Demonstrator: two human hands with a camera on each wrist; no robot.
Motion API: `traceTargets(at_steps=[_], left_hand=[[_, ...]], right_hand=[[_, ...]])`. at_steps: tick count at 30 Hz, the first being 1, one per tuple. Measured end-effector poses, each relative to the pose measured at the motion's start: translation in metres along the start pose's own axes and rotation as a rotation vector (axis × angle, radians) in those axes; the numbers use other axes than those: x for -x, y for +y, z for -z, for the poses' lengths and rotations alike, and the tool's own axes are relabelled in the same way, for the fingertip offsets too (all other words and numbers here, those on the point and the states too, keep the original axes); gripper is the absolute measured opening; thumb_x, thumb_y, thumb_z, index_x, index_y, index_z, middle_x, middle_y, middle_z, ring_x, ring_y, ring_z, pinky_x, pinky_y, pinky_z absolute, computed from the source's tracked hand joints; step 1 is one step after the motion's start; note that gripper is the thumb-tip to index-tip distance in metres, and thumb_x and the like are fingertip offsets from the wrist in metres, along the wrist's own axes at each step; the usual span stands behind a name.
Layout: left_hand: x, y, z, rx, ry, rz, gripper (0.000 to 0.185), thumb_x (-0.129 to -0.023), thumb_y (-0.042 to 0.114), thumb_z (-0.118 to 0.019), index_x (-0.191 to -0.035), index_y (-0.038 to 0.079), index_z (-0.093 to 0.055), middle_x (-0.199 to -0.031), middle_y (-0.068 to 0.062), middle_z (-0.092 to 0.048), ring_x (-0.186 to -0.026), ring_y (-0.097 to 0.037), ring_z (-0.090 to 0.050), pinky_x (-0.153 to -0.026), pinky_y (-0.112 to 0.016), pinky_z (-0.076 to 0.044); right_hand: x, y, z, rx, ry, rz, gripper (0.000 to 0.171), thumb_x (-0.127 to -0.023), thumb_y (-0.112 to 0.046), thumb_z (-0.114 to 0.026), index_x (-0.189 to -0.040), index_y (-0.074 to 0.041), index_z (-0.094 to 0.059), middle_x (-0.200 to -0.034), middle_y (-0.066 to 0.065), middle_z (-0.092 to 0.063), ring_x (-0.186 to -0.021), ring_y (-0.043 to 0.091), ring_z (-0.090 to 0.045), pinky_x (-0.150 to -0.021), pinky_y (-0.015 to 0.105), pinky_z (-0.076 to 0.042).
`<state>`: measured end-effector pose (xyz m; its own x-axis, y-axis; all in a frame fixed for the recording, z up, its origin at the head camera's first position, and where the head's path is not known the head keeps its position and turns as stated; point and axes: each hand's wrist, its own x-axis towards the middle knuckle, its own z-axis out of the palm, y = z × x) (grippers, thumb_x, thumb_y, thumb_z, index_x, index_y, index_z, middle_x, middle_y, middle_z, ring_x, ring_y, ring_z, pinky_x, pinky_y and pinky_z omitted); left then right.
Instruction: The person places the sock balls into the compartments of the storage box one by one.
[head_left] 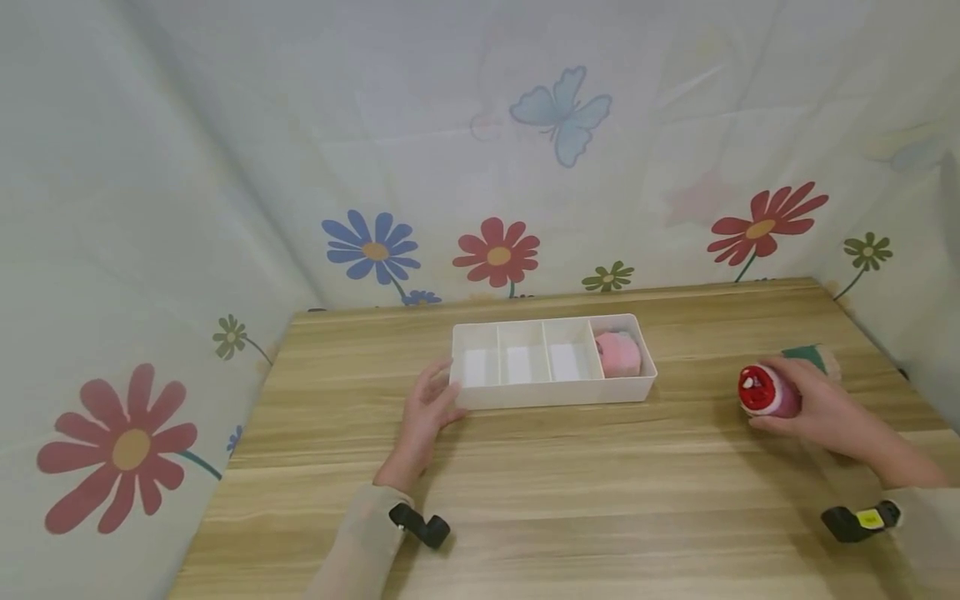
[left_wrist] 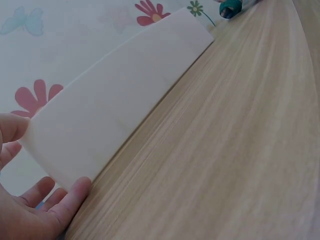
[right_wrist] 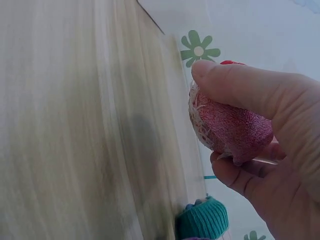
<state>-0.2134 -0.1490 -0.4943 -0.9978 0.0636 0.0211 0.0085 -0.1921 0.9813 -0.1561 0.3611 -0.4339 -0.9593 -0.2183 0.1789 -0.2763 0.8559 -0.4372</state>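
Observation:
A white divided tray (head_left: 553, 397) sits mid-table with a pink rolled cloth (head_left: 617, 354) in its rightmost compartment; the other compartments hold nothing. My left hand (head_left: 429, 408) rests against the tray's left end (left_wrist: 60, 145), fingers relaxed around the corner. My right hand (head_left: 810, 404) grips a red and pink rolled cloth (head_left: 765, 392) just above the table at the right; thumb and fingers wrap it (right_wrist: 232, 127). A green rolled cloth (head_left: 808, 354) lies just behind that hand (right_wrist: 202, 220).
The wooden table (head_left: 570, 492) is hemmed by a flower-printed fabric wall (head_left: 495, 167) at the back and sides. Black wrist cameras (head_left: 420, 525) sit on both forearms.

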Motion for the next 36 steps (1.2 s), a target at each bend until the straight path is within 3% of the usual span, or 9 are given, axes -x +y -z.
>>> traceTargets(at_steps=[14, 24, 36], left_hand=[[0.002, -0.003, 0.0, 0.005, 0.014, 0.012, 0.047, -0.092, 0.015, -0.059, -0.136, 0.012, -0.043, -0.131, -0.014, -0.046, -0.112, -0.033, -0.05, -0.084, -0.052, -0.049], [0.001, -0.002, -0.001, -0.005, -0.018, 0.01, 0.05, -0.091, 0.021, -0.062, -0.136, 0.014, -0.043, -0.133, -0.018, -0.044, -0.114, -0.038, -0.048, -0.088, -0.058, -0.044], [0.001, 0.0, 0.0, -0.008, -0.002, -0.003, 0.049, -0.091, 0.02, -0.062, -0.136, 0.014, -0.044, -0.133, -0.016, -0.045, -0.111, -0.034, -0.051, -0.085, -0.053, -0.048]], right_hand=[[-0.016, -0.02, -0.002, 0.005, 0.042, 0.064, 0.085, -0.065, -0.02, -0.086, -0.128, 0.009, -0.038, -0.118, 0.03, -0.042, -0.102, 0.047, -0.041, -0.071, 0.064, -0.047], [-0.03, -0.036, -0.007, -0.021, 0.04, 0.098, 0.085, -0.065, -0.019, -0.086, -0.13, 0.006, -0.038, -0.121, 0.028, -0.042, -0.104, 0.045, -0.041, -0.071, 0.061, -0.049], [-0.047, -0.054, -0.009, -0.006, 0.084, 0.177, 0.084, -0.063, -0.017, -0.087, -0.128, 0.005, -0.041, -0.118, 0.025, -0.048, -0.104, 0.041, -0.044, -0.069, 0.057, -0.051]])
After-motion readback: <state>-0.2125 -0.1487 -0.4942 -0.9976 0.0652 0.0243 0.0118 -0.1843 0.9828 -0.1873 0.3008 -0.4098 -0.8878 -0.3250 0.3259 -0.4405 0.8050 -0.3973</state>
